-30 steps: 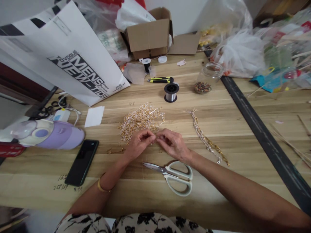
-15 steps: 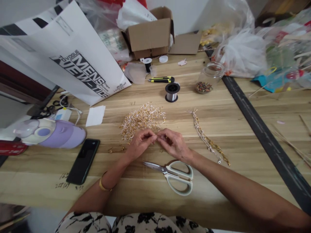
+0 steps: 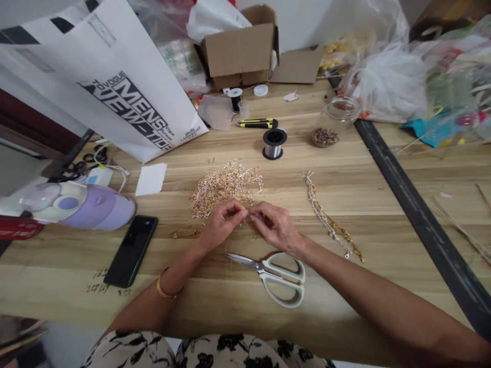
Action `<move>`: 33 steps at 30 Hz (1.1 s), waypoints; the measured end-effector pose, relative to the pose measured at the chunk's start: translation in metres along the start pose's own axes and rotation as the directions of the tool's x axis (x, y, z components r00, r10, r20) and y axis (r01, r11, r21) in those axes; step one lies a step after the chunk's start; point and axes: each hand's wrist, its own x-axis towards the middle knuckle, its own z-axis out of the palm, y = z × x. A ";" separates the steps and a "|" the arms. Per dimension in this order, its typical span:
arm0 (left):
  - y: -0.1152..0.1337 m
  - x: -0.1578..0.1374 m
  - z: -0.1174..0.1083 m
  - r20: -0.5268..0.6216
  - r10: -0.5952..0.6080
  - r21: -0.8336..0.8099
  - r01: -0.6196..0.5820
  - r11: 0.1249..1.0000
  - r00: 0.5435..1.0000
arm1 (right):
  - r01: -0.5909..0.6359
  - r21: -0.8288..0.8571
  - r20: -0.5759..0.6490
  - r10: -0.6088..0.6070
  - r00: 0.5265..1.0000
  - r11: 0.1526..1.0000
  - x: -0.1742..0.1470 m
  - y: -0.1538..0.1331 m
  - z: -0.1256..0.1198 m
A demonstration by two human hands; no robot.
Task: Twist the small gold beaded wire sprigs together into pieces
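My left hand and my right hand meet fingertip to fingertip over the table, both pinched closed. Whatever lies between the fingers is too small to name. Just behind my left hand spreads a pile of small gold and clear beads. A pair of scissors with pale handles lies in front of my hands, blades pointing left. To the right of my right hand rest gold and silver chains. A thin gold-coloured piece lies left of my left hand.
Behind the beads stand a wire spool, a yellow-black box cutter and a glass jar with beads inside. On the left are a phone, a purple bottle and a large white paper bag. A cardboard box sits at the back.
The view has shifted very slightly. Both hands stay in nearly the same place, with their fingertips still pinched close together.
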 end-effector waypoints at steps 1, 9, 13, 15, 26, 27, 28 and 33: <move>0.001 0.000 0.000 -0.008 -0.003 -0.008 0.003 1.000 1.000 | -0.004 0.003 0.001 0.004 1.000 1.000 0.000 0.000 0.000; 0.006 0.001 -0.006 -0.045 -0.080 -0.161 0.072 0.984 0.996 | -0.096 0.079 -0.030 0.098 0.995 0.992 0.000 0.001 -0.003; 0.004 0.000 -0.009 -0.017 -0.056 -0.226 0.050 0.973 0.998 | -0.135 0.124 -0.008 0.137 0.991 0.983 0.000 0.001 -0.004; 0.004 0.000 -0.009 -0.006 -0.046 -0.239 0.043 0.970 0.999 | -0.148 0.133 0.006 0.148 0.989 0.980 0.001 0.001 -0.005; 0.013 -0.001 -0.007 0.008 -0.008 -0.176 0.010 0.984 1.000 | -0.156 0.209 -0.118 0.183 0.976 0.965 0.003 -0.004 -0.008; 0.012 -0.001 -0.007 0.000 0.005 -0.160 -0.005 0.987 1.000 | -0.147 0.200 -0.121 0.173 0.977 0.969 0.002 -0.005 -0.008; 0.011 -0.001 -0.006 -0.007 0.020 -0.144 -0.021 0.989 1.000 | -0.135 0.184 -0.120 0.158 0.980 0.974 0.002 -0.005 -0.008; 0.009 -0.002 -0.002 -0.036 0.099 -0.088 -0.102 0.991 0.994 | -0.038 0.115 -0.065 0.046 0.997 0.993 -0.002 -0.006 -0.005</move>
